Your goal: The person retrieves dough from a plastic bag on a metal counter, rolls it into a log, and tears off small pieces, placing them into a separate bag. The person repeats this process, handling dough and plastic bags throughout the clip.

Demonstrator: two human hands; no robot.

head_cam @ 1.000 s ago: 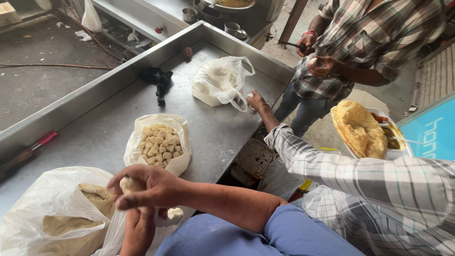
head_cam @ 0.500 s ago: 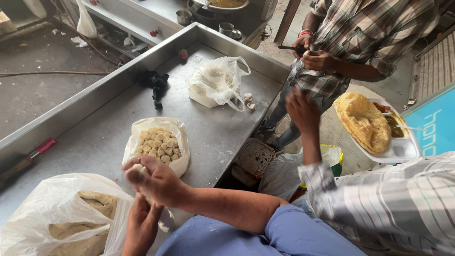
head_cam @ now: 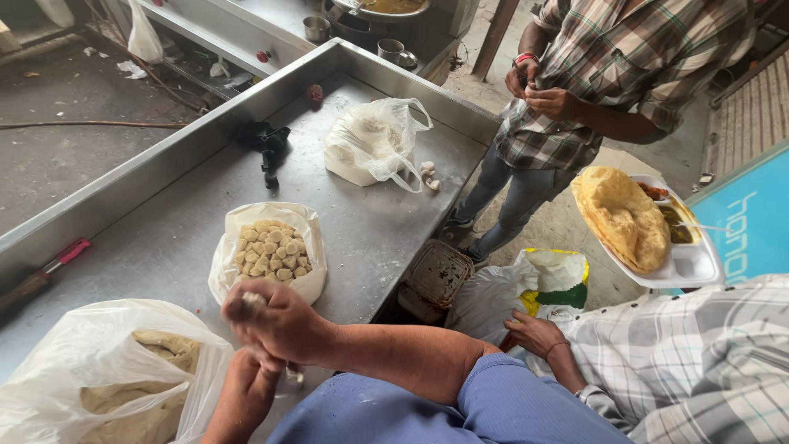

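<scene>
dough (head_cam: 253, 301) is being rolled between the right hand (head_cam: 275, 325) and left hand (head_cam: 246, 386), fingers curled closed around one small piece. beside the hands, a bag of balls (head_cam: 267, 251) is sitting partly filled; the dough bag (head_cam: 123, 378) is holding plenty unshaped.

A white plastic bag of flour (head_cam: 371, 144) sits on the steel table (head_cam: 378, 230), near its far rim; a black tool (head_cam: 267, 148) lies left of it; a white compartment tray (head_cam: 686, 263) carries a puffed fried bread (head_cam: 622, 218); a dark mesh crate (head_cam: 440, 275) stands beside the table edge.
</scene>
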